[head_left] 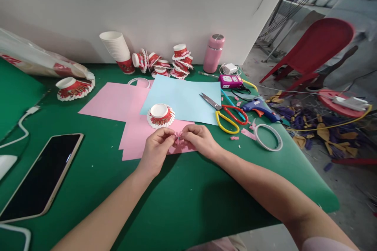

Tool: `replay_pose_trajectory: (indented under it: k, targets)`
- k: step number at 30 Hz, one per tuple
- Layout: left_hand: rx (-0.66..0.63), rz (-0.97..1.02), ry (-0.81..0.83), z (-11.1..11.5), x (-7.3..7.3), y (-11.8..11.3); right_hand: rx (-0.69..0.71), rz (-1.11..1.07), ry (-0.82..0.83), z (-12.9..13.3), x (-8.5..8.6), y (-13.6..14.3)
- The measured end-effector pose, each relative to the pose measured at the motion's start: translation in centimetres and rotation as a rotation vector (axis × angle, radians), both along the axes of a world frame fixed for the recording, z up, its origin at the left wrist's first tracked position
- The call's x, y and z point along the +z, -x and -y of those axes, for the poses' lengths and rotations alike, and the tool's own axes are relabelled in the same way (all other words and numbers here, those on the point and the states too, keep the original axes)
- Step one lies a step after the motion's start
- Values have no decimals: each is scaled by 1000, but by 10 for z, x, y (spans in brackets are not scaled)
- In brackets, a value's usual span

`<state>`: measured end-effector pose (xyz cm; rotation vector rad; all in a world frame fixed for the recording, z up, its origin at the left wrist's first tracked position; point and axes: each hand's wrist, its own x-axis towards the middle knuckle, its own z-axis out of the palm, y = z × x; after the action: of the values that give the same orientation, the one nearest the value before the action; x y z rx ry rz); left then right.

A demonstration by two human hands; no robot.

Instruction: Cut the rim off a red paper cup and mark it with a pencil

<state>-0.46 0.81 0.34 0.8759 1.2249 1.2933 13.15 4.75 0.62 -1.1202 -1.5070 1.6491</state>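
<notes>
My left hand (159, 145) and my right hand (200, 139) pinch a small pink paper flower (178, 138) between them, low over pink paper sheets (132, 141). Its petals fan out between my fingertips. Just beyond my left hand, a cut red-and-white paper cup (160, 114) stands upside down, its fringed edge spread flat like petals. It rests across the pink and light blue sheets (182, 96). To the right of my right hand lie scissors (225, 113) with one red and one yellow handle, their blades apart on the blue paper.
A glue gun (260, 109), a tape roll (268, 137) and pink scraps (248, 133) lie right. Behind stand stacked paper cups (116, 49), several cut cups (181, 61) and a pink flask (214, 53). A phone (43, 176) lies left. A red chair (321, 49) stands beyond the table.
</notes>
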Motion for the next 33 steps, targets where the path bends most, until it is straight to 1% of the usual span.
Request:
replay_pose_trajectory:
  k: [2, 5, 10, 15, 19, 25, 29, 33]
  targets:
    - [13, 34, 15, 0, 1, -1, -21, -46, 65, 0, 0, 1]
    - [36, 57, 46, 0, 3, -2, -46, -86, 115, 0, -1, 2]
    - [59, 75, 72, -1, 5, -4, -69, -92, 143, -1, -2, 3]
    - [24, 165, 87, -2, 3, -2, -78, -102, 163, 0, 0, 3]
    - [-20, 165, 70, -2, 2, -1, -54, -76, 136, -1, 0, 3]
    - [-86, 50, 46, 0, -1, 0, 3, -53, 30, -1, -3, -1]
    - [-42, -36, 33, 0, -5, 1, 2, -18, 10, 0, -1, -1]
    - [-4, 19, 43, -1, -5, 1, 1, -26, 21, 1, -1, 1]
